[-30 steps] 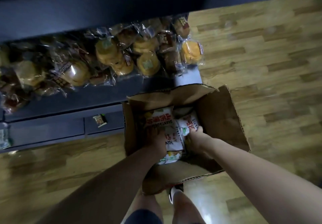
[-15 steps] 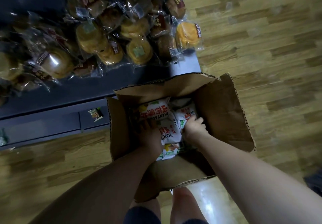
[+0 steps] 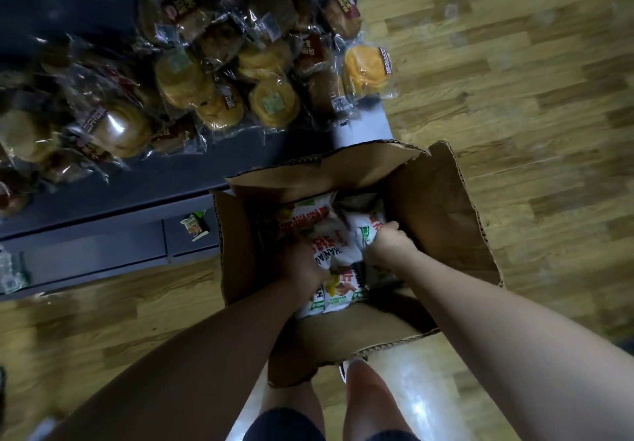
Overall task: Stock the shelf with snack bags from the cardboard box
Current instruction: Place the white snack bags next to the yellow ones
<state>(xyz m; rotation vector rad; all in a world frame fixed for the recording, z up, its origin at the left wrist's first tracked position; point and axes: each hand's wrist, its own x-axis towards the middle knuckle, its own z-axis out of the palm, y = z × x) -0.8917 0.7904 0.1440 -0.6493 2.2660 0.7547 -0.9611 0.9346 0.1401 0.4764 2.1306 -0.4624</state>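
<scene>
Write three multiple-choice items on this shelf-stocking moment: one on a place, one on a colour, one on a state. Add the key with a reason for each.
1. Where are both hands?
A. Inside the cardboard box
B. On the shelf
C. Flat on the floor

2. What is the main colour of the snack bags in the box?
A. Black
B. White with red lettering
C. Plain blue

3. What is the right hand doing?
A. Hanging open above the box
B. Pressing flat on a flap
C. Gripping a snack bag

Key:
1 A: the left hand and right hand are both down between the walls of the cardboard box, which stands on the wooden floor against the shelf.
2 B: the snack bags show white wrappers with red print.
3 C: its fingers curl round a bag's edge; the wrapped buns on the shelf lie untouched.
</scene>
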